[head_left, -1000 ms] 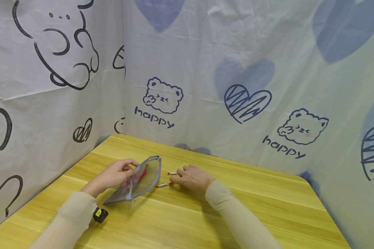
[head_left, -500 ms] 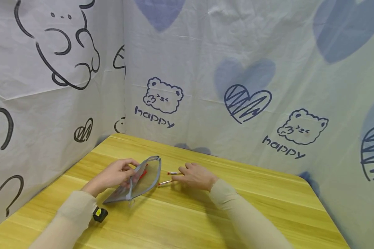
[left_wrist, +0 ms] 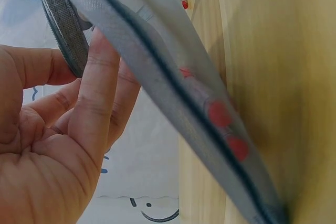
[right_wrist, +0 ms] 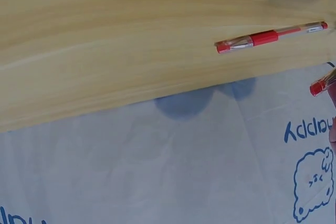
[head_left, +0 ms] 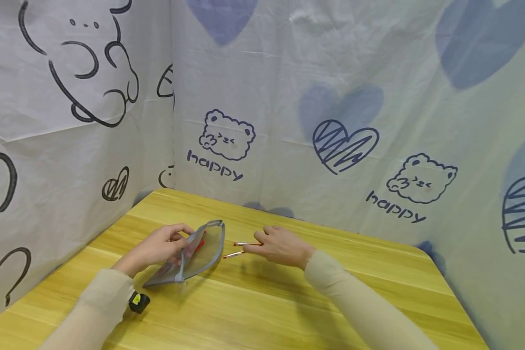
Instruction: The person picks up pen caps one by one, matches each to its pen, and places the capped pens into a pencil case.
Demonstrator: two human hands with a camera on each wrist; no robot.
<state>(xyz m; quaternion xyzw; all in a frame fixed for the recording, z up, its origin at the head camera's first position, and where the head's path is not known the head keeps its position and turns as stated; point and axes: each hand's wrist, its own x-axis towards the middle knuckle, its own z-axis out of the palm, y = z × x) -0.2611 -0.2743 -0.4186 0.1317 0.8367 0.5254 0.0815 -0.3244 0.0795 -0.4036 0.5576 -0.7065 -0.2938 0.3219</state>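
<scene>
My left hand [head_left: 166, 244] pinches the rim of a grey translucent zipper pouch [head_left: 212, 248] and holds its mouth apart. Through its wall in the left wrist view, several red spots [left_wrist: 219, 114] show of things inside. To the pouch's right, my right hand [head_left: 282, 247] holds a clear-barrelled pen [head_left: 233, 254] with red ends, its tip directed toward the pouch's mouth. Just behind it a second pen [right_wrist: 265, 37], clear with a red grip and red ends, lies on the table. In the right wrist view only the red end of the held pen [right_wrist: 317, 86] and some fingertip show.
A small black object with a yellow patch [head_left: 138, 302] is beside the left wrist. The wood-grain table [head_left: 253, 306] meets printed white cloth [head_left: 280, 160] at the back and left.
My right hand has lifted the nearer pen slightly and shifted a little to the right with it. The left hand, the pouch and the other pen stay put.
</scene>
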